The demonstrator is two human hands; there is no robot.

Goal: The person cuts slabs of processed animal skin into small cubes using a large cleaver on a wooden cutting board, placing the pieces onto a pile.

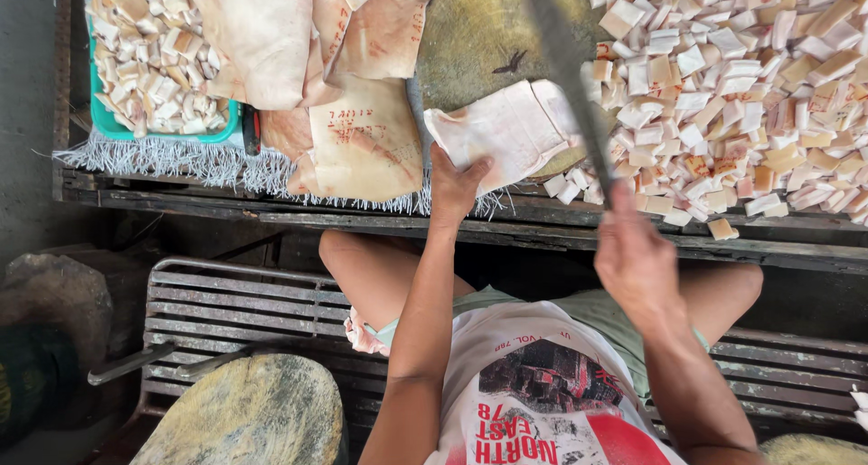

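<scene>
the right hand (pixel 637 262) is closed around the handle of a long cleaver (pixel 568 76), its grip wrapped fully so the handle itself is hidden; the blade rises away from the fist and is blurred, tilted up over the chopping block (pixel 479 31). the left hand (pixel 455 187) lies flat and spread, its grip not closed on anything, fingers pressing down on the near edge of a pale slab of pork skin with fat (pixel 506 126) that rests on the round, yellowed block, partly hanging over its near rim.

the slab looks soft and floppy, bending where it folds over itself, and its sheen suggests a greasy, slippery surface; i judge it moderately light but apt to slide under the blade unless pinned flat. the safest hold seems to be the near edge, where the left hand already presses, well back from the line under the blade. it is not fragile, though it will likely stretch and drag rather than stay stiff.

to the right of the block a big heap of cut cubes (pixel 741 94) covers the table (pixel 542 234), touching the block's edge. to the left, larger uncut sheets (pixel 362 144) overlap one another, some stamped in red ink. further left a green tray (pixel 163 132) holds more cubes. a frayed white cloth (pixel 181 162) hangs along the table's front.
</scene>
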